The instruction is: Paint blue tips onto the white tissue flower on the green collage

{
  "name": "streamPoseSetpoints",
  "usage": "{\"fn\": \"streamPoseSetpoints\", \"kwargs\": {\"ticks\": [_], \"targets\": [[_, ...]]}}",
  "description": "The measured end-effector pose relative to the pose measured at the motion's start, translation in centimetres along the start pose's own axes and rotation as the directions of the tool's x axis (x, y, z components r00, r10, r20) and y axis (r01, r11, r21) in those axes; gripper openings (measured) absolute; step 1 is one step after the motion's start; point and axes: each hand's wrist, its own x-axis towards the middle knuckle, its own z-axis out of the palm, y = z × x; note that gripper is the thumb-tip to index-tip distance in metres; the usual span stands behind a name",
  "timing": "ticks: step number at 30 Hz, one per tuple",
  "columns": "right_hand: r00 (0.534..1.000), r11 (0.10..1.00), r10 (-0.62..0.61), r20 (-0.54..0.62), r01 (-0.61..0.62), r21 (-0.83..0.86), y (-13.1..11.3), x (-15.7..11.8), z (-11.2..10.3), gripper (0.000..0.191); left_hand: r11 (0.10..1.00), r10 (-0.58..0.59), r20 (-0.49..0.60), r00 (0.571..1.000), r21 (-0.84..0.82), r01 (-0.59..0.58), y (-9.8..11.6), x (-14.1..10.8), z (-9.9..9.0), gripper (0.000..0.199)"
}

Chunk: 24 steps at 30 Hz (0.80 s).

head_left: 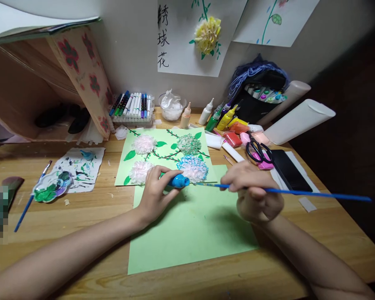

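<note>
My left hand (158, 191) is closed round a small blue paint bottle (178, 181), its open mouth tipped to the right. In my right hand (253, 187) is a long blue paintbrush (318, 194), held nearly level, its bristle tip just right of the bottle's mouth. Beneath lies a light green card (134, 152) with four paper flowers, green leaves and dark stems. The lower right flower (195, 168) has blue-tinted petals, the upper right one (189, 144) is green-tinted, and the two left ones are pale pink. A larger green sheet (187, 233) lies under the card.
At the left are a paint palette (52, 186), a stained tissue (89, 173) and another brush (26, 212). Behind the card stand markers (134, 106), a bowl (171, 112) and paint bottles (226, 118). Scissors (259, 154), a phone (292, 170) and a white tube (300, 121) are at the right.
</note>
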Motion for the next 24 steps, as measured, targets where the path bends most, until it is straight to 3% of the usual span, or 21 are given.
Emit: {"fn": "streamPoseSetpoints", "kwargs": {"ticks": [1,4,10,15,19,21,24], "targets": [[0.999,0.999,-0.044,0.002,0.044,0.015,-0.3,1.1,0.3,0.027,1.000,0.009,0.003,1.000,0.005,-0.009,0.0,0.0,0.0,0.037],[0.998,1.000,-0.012,0.064,0.011,0.018,-0.4,3.0,1.1,0.028,1.000,0.029,0.009,1.000,0.012,-0.029,0.1,-0.1,-0.1,0.038],[0.986,1.000,0.022,0.167,-0.025,0.016,0.1,2.8,1.0,0.028,0.999,0.042,0.038,0.998,-0.003,-0.042,0.0,0.0,-0.2,0.038],[0.990,0.997,0.025,0.138,-0.034,0.065,0.0,2.9,0.8,0.026,0.999,0.039,0.053,0.998,-0.004,-0.039,0.0,0.0,-0.1,0.038],[0.979,0.996,0.063,0.195,-0.075,0.053,-0.1,3.2,0.8,0.027,0.999,0.029,0.060,0.998,-0.015,-0.029,-0.1,-0.1,-0.1,0.037],[0.988,0.987,0.101,0.116,-0.114,0.110,0.1,3.2,0.8,0.028,0.999,0.026,0.063,0.998,-0.031,-0.024,-0.1,-0.1,-0.1,0.036],[0.963,0.962,0.212,-0.166,-0.177,0.207,1.4,2.5,0.6,0.028,0.999,0.021,0.074,0.997,-0.047,-0.018,-0.1,0.0,-0.1,0.036]]}}
